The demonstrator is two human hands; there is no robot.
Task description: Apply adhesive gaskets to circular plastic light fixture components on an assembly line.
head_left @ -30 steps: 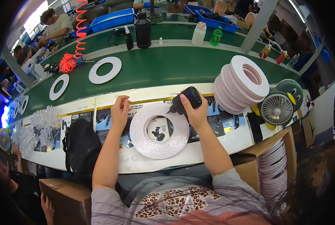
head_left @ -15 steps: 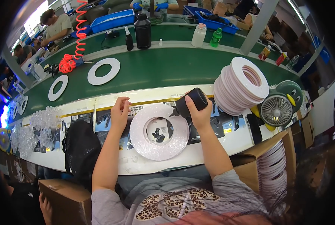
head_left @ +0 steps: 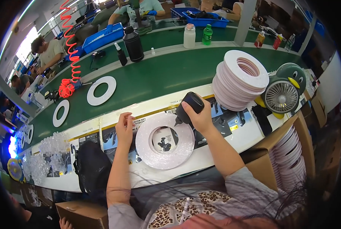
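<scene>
A white ring (head_left: pixel 147 151) with a speckled, shiny face lies flat on the bench before me. My right hand (head_left: pixel 199 116) is wrapped round a black squeeze bottle (head_left: pixel 189 104), tilted so its narrow nozzle points down at the ring's upper right part. Whether the tip touches the surface, I cannot tell. Beside the ring's upper left edge, my left hand (head_left: pixel 125 124) is raised with loosely bent fingers and holds nothing. Through the ring's hole a printed picture on the flat packaging (head_left: pixel 163 140) beneath shows.
A leaning stack of white rings (head_left: pixel 231 86) and a penguin-shaped fan (head_left: pixel 282 95) stand at right. Single rings (head_left: pixel 101 91) lie on the green belt (head_left: pixel 140 82). Clear plastic pieces (head_left: pixel 48 156) and a black bag (head_left: pixel 92 168) are at left. A carton (head_left: pixel 264 168) holds more rings.
The view has tilted and shifted. The bottle's nozzle has moved slightly along the ring's upper right part, still in my right hand. My left hand stays beside the ring.
</scene>
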